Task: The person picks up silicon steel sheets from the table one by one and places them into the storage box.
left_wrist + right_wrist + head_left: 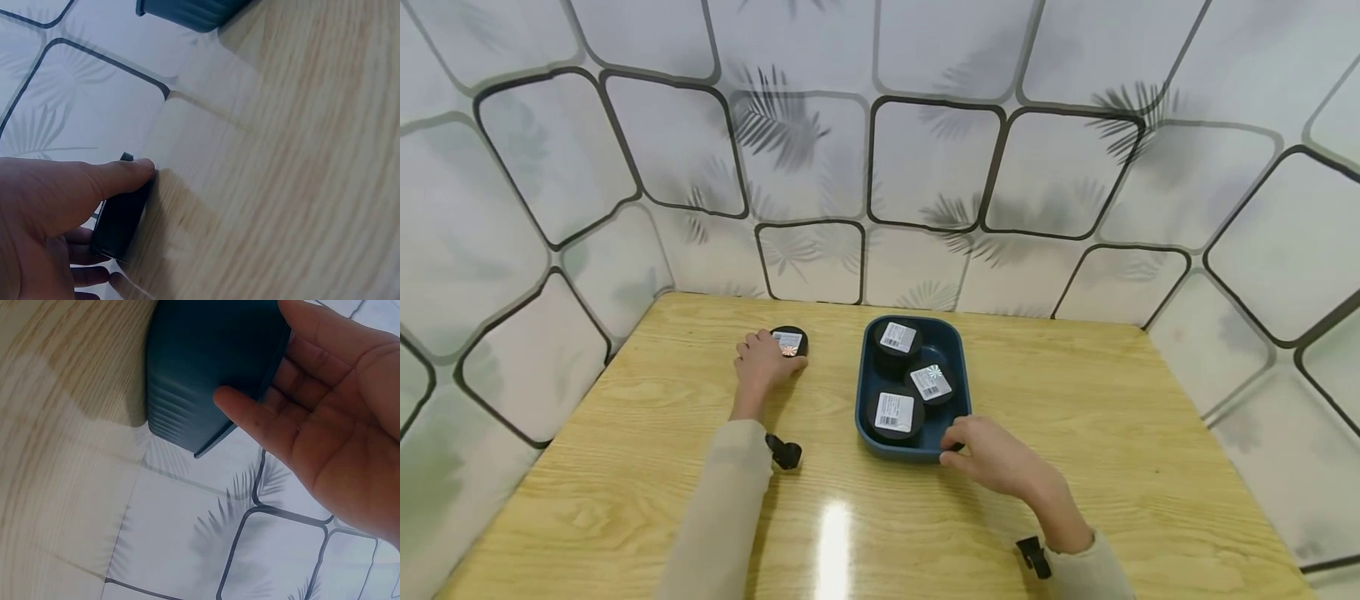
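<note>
A round black container (789, 340) with a white label lies flat on the table, left of the blue bin. My left hand (763, 360) grips it, the thumb on its near right side and the fingers round its far left. From the left wrist, the dark side (122, 219) of this container shows between thumb and fingers. At the near right corner of the blue plastic bin (962, 358), my right hand (996, 454) holds the rim. In the right wrist view fingers lie on both sides of the bin's rim (215, 439). Inside the bin sit three similar round black containers (897, 412), labels up.
The light wood-grain table (1097, 417) carries the bin near its middle. A patterned white backdrop (936, 158) with dark outlines and leaf prints stands along the back and both sides. Each wrist wears a small black device (785, 452).
</note>
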`<action>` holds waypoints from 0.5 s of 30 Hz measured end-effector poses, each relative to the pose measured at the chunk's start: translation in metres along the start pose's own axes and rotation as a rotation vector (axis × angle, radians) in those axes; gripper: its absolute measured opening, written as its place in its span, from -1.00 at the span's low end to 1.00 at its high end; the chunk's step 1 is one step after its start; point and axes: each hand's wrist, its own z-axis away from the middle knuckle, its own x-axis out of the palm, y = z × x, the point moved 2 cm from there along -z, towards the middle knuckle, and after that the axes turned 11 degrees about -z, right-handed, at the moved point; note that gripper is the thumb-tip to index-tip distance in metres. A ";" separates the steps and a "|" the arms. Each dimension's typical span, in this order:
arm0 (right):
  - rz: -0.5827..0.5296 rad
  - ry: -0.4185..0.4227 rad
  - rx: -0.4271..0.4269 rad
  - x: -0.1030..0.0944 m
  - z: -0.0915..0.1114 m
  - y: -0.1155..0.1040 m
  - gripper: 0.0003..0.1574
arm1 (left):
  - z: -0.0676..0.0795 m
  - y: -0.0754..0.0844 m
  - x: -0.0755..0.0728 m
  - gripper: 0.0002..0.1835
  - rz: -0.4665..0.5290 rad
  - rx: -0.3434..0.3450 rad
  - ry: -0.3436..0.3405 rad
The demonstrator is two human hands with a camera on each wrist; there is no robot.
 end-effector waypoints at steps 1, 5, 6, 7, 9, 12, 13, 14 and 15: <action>0.000 0.000 0.003 0.000 0.000 0.000 -0.90 | 0.001 0.001 0.000 0.02 0.003 0.001 0.001; 0.009 0.002 0.005 -0.001 0.000 0.000 -0.90 | 0.007 0.003 0.003 0.03 0.009 -0.002 0.007; 0.010 0.002 0.004 -0.001 0.000 0.000 -0.90 | 0.008 0.003 0.004 0.03 0.005 -0.005 0.010; 0.011 0.001 0.003 -0.001 0.000 -0.001 -0.90 | 0.009 0.003 0.005 0.03 0.004 -0.009 0.015; 0.014 0.002 -0.004 0.000 0.000 -0.001 -0.90 | 0.013 0.005 0.006 0.02 0.007 -0.019 0.026; 0.015 0.002 -0.010 0.000 0.000 -0.002 -0.91 | 0.018 0.007 0.007 0.01 0.010 -0.035 0.042; 0.014 0.002 -0.009 0.000 0.000 -0.002 -0.91 | 0.019 0.008 0.007 0.01 0.012 -0.038 0.044; 0.014 0.003 -0.009 0.000 0.000 -0.002 -0.91 | 0.021 0.009 0.007 0.02 0.012 -0.040 0.046; 0.013 0.003 -0.008 0.000 0.000 -0.002 -0.91 | 0.022 0.009 0.008 0.02 0.010 -0.044 0.047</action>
